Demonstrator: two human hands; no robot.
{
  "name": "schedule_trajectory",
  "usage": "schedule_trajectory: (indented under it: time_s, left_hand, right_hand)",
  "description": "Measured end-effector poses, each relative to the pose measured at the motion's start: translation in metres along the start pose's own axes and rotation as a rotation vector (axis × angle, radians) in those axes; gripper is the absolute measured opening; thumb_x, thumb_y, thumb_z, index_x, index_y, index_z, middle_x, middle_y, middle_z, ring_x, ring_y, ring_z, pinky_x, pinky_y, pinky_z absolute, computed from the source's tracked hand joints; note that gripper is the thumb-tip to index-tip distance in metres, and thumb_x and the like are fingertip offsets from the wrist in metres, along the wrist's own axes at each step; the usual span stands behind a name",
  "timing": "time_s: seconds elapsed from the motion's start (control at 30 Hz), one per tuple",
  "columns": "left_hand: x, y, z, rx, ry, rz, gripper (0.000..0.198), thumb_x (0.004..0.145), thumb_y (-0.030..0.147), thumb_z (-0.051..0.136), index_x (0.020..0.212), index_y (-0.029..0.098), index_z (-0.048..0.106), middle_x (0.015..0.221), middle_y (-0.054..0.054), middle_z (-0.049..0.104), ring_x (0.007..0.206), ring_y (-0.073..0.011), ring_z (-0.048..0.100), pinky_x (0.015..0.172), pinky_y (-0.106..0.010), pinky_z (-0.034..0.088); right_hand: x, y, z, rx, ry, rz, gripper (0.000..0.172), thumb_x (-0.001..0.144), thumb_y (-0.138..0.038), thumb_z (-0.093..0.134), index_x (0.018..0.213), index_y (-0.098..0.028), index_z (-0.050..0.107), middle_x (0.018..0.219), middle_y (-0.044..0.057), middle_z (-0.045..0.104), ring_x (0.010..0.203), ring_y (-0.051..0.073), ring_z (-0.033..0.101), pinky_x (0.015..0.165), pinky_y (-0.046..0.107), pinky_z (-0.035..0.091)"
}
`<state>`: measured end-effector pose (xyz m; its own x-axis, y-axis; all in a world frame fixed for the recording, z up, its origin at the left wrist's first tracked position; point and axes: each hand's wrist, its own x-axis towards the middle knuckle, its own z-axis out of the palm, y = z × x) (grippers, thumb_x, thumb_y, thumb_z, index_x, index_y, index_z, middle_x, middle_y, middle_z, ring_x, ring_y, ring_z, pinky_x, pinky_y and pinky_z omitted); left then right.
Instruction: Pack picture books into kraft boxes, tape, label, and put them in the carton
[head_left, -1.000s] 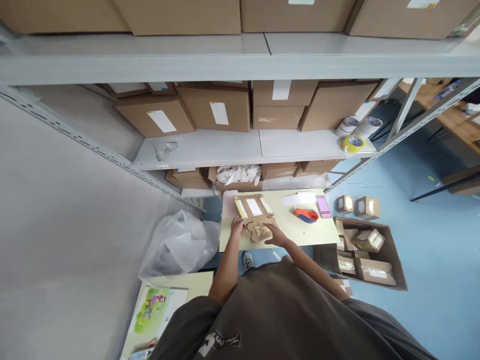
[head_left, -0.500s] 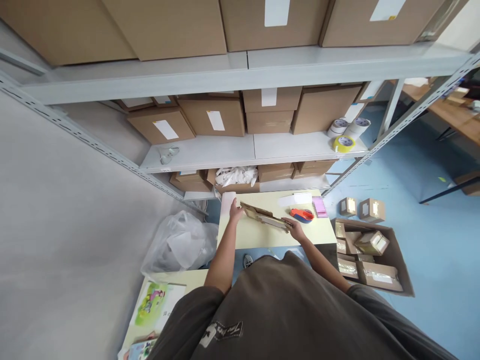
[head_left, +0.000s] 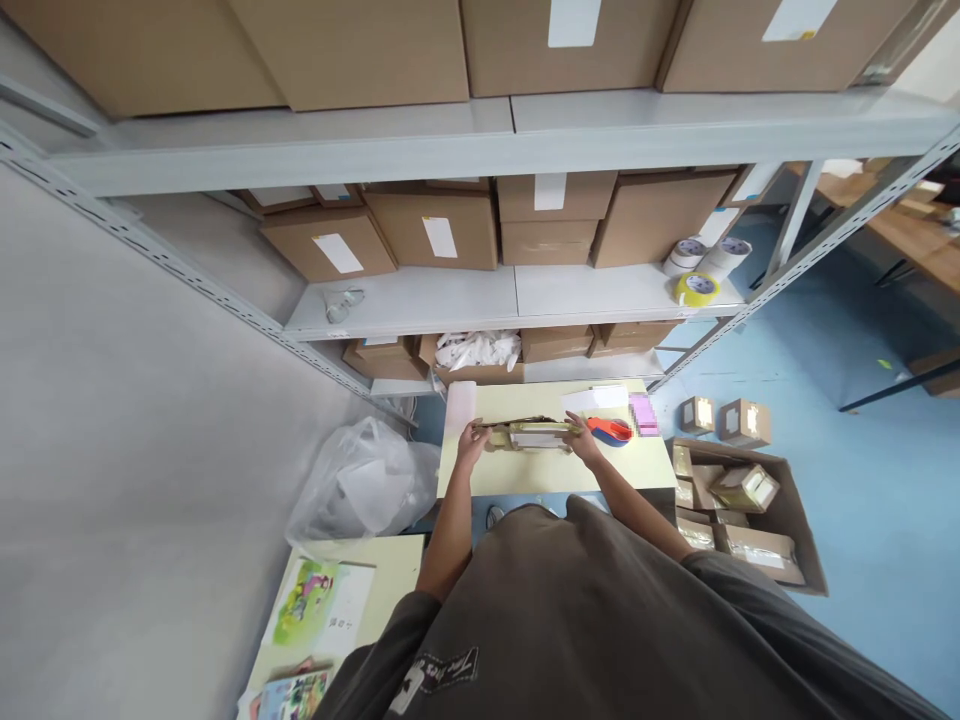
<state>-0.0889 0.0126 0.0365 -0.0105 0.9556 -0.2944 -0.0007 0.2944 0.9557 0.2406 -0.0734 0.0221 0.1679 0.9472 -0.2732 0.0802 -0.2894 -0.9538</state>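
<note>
Over the pale yellow table [head_left: 525, 482] I hold a folded piece of brown cardboard [head_left: 529, 437], seen nearly edge-on, with a whitish patch on its near side. My left hand [head_left: 470, 447] is closed on its left end and my right hand [head_left: 583, 442] on its right end. Just right of my right hand lies an orange and blue tape dispenser [head_left: 609, 430]. Beyond it are white paper sheets [head_left: 596, 397] and a purple stack [head_left: 643, 414]. A pale pink sheet [head_left: 460, 402] lies near the table's left edge.
Ahead stands a grey metal shelf [head_left: 420, 300] with cardboard boxes and tape rolls [head_left: 696, 289]. A large open carton [head_left: 806, 540] of small boxes is on the floor at right. A plastic bag [head_left: 360, 485] sits left, near picture books [head_left: 307, 605] on another table.
The cardboard has swung from slanting down rightward to nearly level. My left hand has moved slightly nearer to me, while my right hand has risen away from me.
</note>
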Motion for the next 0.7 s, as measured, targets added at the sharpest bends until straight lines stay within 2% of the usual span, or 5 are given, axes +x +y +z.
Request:
schedule_trajectory:
  time_s: [0.13, 0.27, 0.4, 0.57, 0.7]
  left_hand:
    - [0.006, -0.007, 0.007, -0.016, 0.009, -0.037, 0.049, 0.067, 0.037, 0.093, 0.107, 0.02, 0.071, 0.099, -0.006, 0.078, 0.096, -0.0216, 0.074, 0.098, -0.038, 0.055]
    - [0.011, -0.01, 0.022, 0.031, -0.058, 0.004, 0.041, 0.069, 0.037, 0.091, 0.1, 0.02, 0.071, 0.105, -0.009, 0.078, 0.1, -0.0242, 0.073, 0.099, -0.039, 0.054]
    - [0.016, -0.006, 0.034, 0.018, -0.073, 0.065, 0.044, 0.071, 0.039, 0.091, 0.107, 0.021, 0.072, 0.117, -0.012, 0.077, 0.112, -0.0272, 0.071, 0.103, -0.039, 0.052]
    - [0.029, -0.001, 0.047, 0.133, -0.068, 0.004, 0.064, 0.075, 0.044, 0.091, 0.13, 0.02, 0.068, 0.136, -0.017, 0.072, 0.128, -0.0317, 0.067, 0.111, -0.043, 0.049]
    - [0.034, -0.009, 0.057, 0.359, -0.033, -0.058, 0.079, 0.089, 0.052, 0.079, 0.156, 0.022, 0.051, 0.156, -0.018, 0.06, 0.141, -0.0319, 0.06, 0.115, -0.041, 0.047]
  right_hand:
    - [0.001, 0.001, 0.015, 0.128, 0.028, 0.052, 0.088, 0.062, -0.029, 0.064, 0.149, -0.027, 0.06, 0.138, 0.013, 0.069, 0.118, 0.032, 0.066, 0.097, 0.049, 0.058]
    - [0.001, 0.005, 0.036, 0.073, 0.127, 0.063, 0.097, 0.061, -0.033, 0.06, 0.157, -0.027, 0.05, 0.142, 0.012, 0.066, 0.124, 0.032, 0.064, 0.1, 0.049, 0.058]
    - [0.0, 0.006, 0.041, -0.001, 0.202, 0.057, 0.1, 0.066, -0.036, 0.058, 0.164, -0.027, 0.041, 0.141, 0.012, 0.064, 0.131, 0.031, 0.061, 0.104, 0.046, 0.056]
    - [-0.01, 0.009, 0.032, 0.049, 0.239, -0.01, 0.091, 0.069, -0.039, 0.067, 0.158, -0.027, 0.051, 0.143, 0.011, 0.065, 0.128, 0.032, 0.061, 0.106, 0.05, 0.056]
    - [-0.022, 0.024, 0.032, 0.151, 0.227, -0.062, 0.084, 0.07, -0.039, 0.072, 0.152, -0.028, 0.058, 0.14, 0.011, 0.069, 0.134, 0.034, 0.058, 0.108, 0.054, 0.054]
